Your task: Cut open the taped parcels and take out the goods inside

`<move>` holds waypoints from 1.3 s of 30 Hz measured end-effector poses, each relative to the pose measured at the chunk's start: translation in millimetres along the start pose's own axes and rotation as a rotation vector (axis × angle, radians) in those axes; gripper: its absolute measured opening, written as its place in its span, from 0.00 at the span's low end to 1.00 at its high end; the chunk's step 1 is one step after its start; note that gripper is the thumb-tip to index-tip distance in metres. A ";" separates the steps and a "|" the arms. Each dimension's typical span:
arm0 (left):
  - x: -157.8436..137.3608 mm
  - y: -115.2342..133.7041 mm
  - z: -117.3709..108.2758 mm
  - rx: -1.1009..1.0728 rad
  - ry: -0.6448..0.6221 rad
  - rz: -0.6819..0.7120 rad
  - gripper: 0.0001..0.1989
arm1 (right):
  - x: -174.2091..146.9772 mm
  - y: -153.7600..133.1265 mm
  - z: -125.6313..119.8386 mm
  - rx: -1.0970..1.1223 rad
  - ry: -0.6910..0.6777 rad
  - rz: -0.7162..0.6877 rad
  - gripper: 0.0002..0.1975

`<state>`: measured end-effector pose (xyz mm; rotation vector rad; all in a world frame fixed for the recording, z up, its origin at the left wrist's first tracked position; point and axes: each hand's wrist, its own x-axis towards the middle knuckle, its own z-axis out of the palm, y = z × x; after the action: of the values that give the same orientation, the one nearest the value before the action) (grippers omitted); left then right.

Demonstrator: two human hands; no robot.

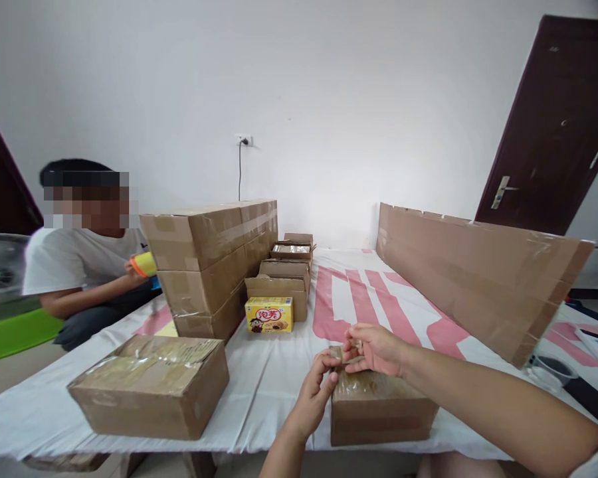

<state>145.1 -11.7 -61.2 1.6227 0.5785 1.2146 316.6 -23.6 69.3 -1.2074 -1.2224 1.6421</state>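
A closed cardboard box [381,418] with shiny clear tape over its top lies at the table's front edge, right under both hands. My left hand [316,385] is at the box's far left corner, thumb and fingertips brought together. Just beside it, my right hand [373,346] reaches in from the right with its fingers curled. Between the fingers shows a thin glossy strip that looks like clear tape [351,360]; the fingers partly hide it.
Another taped box [149,385] sits at front left. Behind it rises a stack of cartons [214,259]. A yellow snack box [269,315] leans by open cartons [299,289]. A long cardboard panel [478,272] stands at right, near a clear cup [553,372]. A person [90,265] crouches at left.
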 end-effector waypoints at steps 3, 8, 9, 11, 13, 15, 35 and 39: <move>-1.5 0.5 -0.8 0.018 0.026 -0.005 0.16 | 0.3 -2.7 0.9 -0.109 0.016 -0.108 0.08; -2.4 -0.8 0.0 0.034 0.068 0.001 0.15 | -2.8 -13.5 -27.4 -1.116 -0.024 -0.526 0.05; -1.8 -1.1 0.6 0.032 0.072 0.008 0.15 | -3.9 -13.8 -33.0 -1.335 -0.086 -0.605 0.06; -0.1 -1.2 1.9 0.029 0.077 0.018 0.15 | -5.0 -11.5 -40.4 -1.701 -0.220 -0.732 0.09; 2.0 -0.9 2.7 0.026 0.075 0.022 0.14 | -3.4 -6.9 -42.9 -1.951 -0.313 -0.833 0.11; 3.8 -0.2 2.8 0.027 0.067 0.021 0.14 | 1.0 -2.2 -42.1 -2.091 -0.352 -0.935 0.12; 3.3 1.8 1.9 0.022 0.058 0.020 0.14 | 10.4 14.6 -39.7 -2.149 -0.234 -1.007 0.09; 2.3 0.3 1.6 0.031 0.058 0.022 0.13 | 10.4 8.2 -42.3 -2.131 -0.316 -1.128 0.10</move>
<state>147.4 -10.6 -60.0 1.6281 0.6203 1.2785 354.1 -5.2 54.6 -0.5951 -3.0345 -0.8826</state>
